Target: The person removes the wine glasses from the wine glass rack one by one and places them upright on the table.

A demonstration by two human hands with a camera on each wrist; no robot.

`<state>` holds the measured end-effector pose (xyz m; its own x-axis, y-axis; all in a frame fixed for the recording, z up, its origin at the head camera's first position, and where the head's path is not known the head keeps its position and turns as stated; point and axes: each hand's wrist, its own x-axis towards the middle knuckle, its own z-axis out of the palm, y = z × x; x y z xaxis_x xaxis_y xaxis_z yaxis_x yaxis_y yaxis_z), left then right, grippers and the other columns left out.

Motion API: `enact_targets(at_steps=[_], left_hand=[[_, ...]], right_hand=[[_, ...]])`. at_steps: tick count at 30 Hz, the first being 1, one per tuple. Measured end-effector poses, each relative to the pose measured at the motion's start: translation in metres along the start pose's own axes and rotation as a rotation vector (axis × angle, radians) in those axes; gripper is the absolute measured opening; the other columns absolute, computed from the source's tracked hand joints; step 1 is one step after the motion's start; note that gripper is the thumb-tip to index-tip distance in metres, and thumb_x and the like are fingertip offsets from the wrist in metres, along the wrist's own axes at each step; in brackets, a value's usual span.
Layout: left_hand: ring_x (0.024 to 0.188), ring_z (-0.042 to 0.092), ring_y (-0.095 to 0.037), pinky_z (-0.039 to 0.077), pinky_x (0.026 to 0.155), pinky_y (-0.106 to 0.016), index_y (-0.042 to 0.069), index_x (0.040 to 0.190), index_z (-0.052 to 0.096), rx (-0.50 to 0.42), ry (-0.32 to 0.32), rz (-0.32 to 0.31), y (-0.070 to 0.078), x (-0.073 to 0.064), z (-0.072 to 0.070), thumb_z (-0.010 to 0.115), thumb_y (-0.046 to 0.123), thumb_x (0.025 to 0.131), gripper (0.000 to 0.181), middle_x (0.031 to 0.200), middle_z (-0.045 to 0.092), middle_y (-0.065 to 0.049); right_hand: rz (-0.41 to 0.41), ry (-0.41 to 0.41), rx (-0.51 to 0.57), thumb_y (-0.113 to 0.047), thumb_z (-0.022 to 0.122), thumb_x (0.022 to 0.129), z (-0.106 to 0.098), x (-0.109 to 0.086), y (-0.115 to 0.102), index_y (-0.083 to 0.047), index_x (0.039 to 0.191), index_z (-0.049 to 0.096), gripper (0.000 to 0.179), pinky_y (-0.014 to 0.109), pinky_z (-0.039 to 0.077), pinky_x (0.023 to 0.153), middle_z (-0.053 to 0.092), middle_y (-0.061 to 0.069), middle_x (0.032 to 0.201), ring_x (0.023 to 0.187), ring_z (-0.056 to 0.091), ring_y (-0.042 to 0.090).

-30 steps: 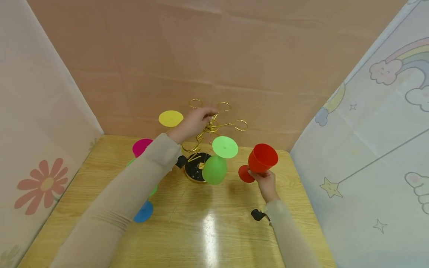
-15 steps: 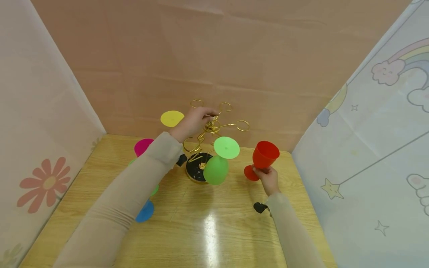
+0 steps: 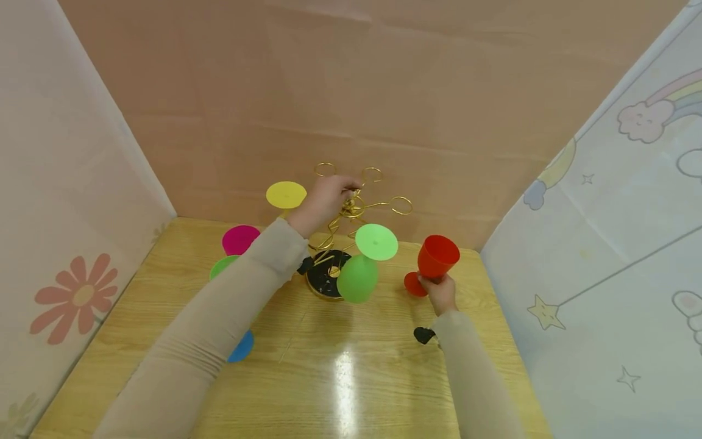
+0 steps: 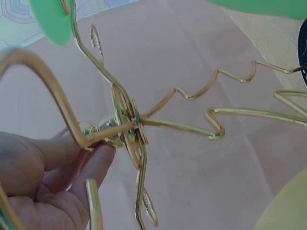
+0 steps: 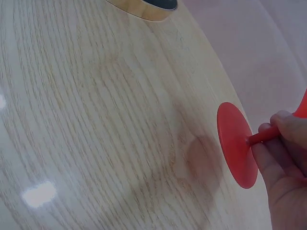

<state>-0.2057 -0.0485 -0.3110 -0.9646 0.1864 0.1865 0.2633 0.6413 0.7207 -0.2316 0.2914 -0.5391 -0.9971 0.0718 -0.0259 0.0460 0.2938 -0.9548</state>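
red goblet [image 3: 436,261] now slightly more upright

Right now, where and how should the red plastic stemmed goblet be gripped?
By the thin stem, I'd say, in a pinch from the near right side, as the right hand holds it. The stem is the narrow part between wide bowl and broad round foot; with the goblet mouth-up, that leaves its opening clear.
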Motion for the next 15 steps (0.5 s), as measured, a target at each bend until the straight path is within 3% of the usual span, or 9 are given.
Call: enact_targets(at_steps=[6,15], left_hand=[[0.119,0.063,-0.025,0.053,0.092,-0.034,0.005,0.137,0.062,0.016,0.029,-0.029,0.007,-0.001,0.006,0.052,0.006,0.106,0.033,0.134,0.065,-0.012],[0.084,0.057,-0.02,0.042,0.064,-0.026,0.009,0.134,0.065,-0.005,0.091,-0.061,0.018,-0.008,0.017,0.046,0.006,0.108,0.033,0.131,0.067,-0.01]], right_hand=[[0.015,0.001,-0.044,-0.001,0.068,0.095,0.003,0.006,0.008,0.01,0.127,0.058,0.035,0.048,0.042,0.112,0.061,0.029,0.129,0.124,0.057,0.036],[0.063,0.018,-0.094,-0.002,0.066,0.094,0.002,0.009,0.015,0.013,0.135,0.049,0.046,0.055,0.037,0.114,0.053,0.033,0.138,0.132,0.048,0.046]])
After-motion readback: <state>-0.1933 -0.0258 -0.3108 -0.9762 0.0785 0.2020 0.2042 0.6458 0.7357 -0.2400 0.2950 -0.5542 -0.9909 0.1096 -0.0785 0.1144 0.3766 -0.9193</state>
